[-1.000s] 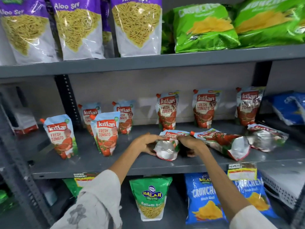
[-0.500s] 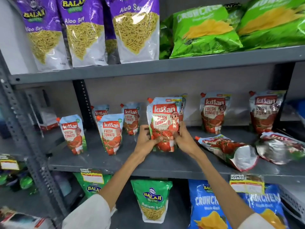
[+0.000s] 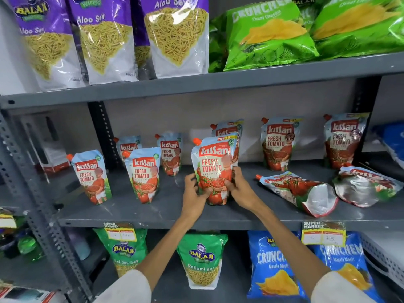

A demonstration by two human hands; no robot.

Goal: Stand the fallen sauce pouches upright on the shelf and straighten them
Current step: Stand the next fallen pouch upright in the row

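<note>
A Kissan tomato ketchup pouch (image 3: 215, 165) stands upright at the middle of the grey shelf (image 3: 153, 217), label facing me. My left hand (image 3: 193, 196) grips its lower left side and my right hand (image 3: 239, 189) its lower right side. Two more pouches lie fallen to the right: one (image 3: 293, 189) with its silver base toward me, another (image 3: 365, 186) at the far right. Several pouches stand upright: two at front left (image 3: 91, 176) (image 3: 144, 173), and others along the back (image 3: 278, 143) (image 3: 344, 138).
The shelf above carries purple Aloo Sev bags (image 3: 105, 40) and green Crunchem bags (image 3: 269, 33). Below are green Ratlami Sev bags (image 3: 202, 259) and blue Crunchem bags (image 3: 275, 265). Price tags (image 3: 323, 235) hang on the shelf's front edge. A steel upright (image 3: 32, 182) stands left.
The pouch that lay flat between my hands has been raised and now stands upright on the shelf. My head moved closer and slightly left.
</note>
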